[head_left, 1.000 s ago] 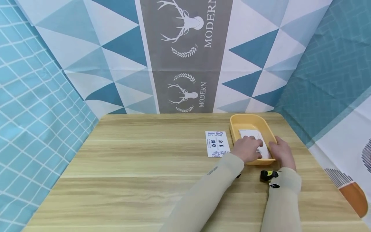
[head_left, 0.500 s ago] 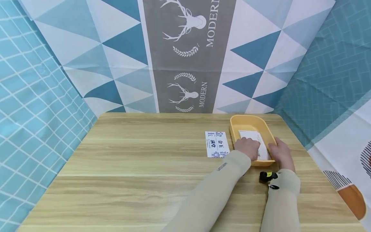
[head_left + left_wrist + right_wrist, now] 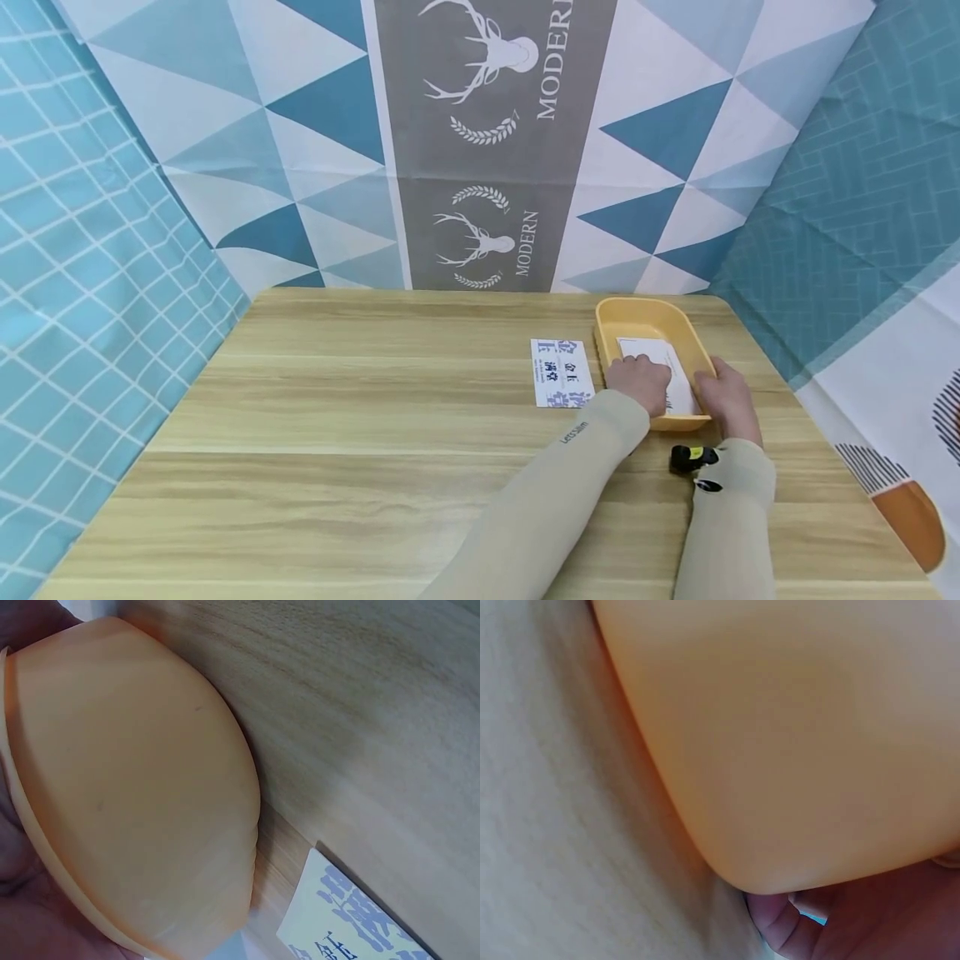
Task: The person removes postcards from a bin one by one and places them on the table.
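The fingers of the left hand [image 3: 639, 382] curl down over the near left rim of the tray [image 3: 607, 333] and lie on the white card [image 3: 663, 367] inside it; whether they pinch the card or only press on it cannot be told, as the back of the hand covers the fingertips. The right hand [image 3: 726, 398] clasps the near right corner of the tray, with its fingers wrapped against the outer wall and its thumb along the rim. The tray is a shallow, oblong plastic dish in a pale orange-yellow, with rounded corners, a smooth matt wall that bulges outward and a thin flared lip; the left wrist view shows this wall [image 3: 135, 795] close up, free of marks apart from small specks. The white card is a plain rectangle that lies flat on the tray floor, lengthwise with the tray, its near end under the left hand. The tray stands on the table [image 3: 375, 433], a light wood-grain top, toward the far right corner of it. Just left of the tray, close to its wall but apart from it, a second card [image 3: 561, 372] with blue printed characters lies flat on the table. Near the tray's front edge, beside the right sleeve [image 3: 731, 517], sits a small black and yellow object [image 3: 688, 457]. Behind the tray hangs a cloth [image 3: 487, 142] with blue triangles and a grey band.
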Tool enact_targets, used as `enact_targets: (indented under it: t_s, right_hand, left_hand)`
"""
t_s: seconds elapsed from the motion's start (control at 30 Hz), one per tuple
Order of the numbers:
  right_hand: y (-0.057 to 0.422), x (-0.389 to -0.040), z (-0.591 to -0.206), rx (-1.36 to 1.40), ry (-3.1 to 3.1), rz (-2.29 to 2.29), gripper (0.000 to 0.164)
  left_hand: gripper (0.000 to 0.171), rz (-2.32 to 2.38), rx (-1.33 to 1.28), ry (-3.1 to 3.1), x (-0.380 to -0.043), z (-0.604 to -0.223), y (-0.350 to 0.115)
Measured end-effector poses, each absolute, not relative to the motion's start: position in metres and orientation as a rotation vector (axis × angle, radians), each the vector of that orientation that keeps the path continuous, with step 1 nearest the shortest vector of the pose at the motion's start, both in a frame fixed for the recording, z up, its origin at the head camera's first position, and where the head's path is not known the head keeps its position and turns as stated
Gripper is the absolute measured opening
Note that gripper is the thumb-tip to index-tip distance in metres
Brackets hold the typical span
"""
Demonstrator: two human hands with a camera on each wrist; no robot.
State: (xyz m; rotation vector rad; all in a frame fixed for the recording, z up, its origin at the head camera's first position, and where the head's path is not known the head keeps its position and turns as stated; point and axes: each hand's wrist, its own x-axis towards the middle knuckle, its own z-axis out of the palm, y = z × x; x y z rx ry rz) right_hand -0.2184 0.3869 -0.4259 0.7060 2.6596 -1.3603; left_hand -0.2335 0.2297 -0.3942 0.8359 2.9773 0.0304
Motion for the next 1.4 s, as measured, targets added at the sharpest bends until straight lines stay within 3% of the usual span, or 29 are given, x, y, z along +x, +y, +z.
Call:
enact_targets:
  t_s: [0.37, 0.7, 1.07, 1.4]
  right_hand:
    - [0.388, -0.219, -0.427, 0.687, 2.704, -1.323, 0.06]
    - [0.391, -0.218, -0.427, 0.689, 2.677, -1.359, 0.061]
    - [0.392, -0.215, -0.427, 0.694, 2.649, -1.41, 0.061]
    - [0.39, -0.22, -0.427, 0.744, 2.611, -1.394, 0.061]
  left_hand:
    - [0.013, -0.029, 0.932, 2.953, -0.237, -0.399, 0.229]
    - [0.028, -0.055, 1.025, 2.924, -0.241, -0.41, 0.227]
    - [0.031, -0.043, 1.098, 2.944, -0.243, -0.414, 0.226]
    - [0.023, 0.005, 1.103, 2.978, -0.244, -0.413, 0.219]
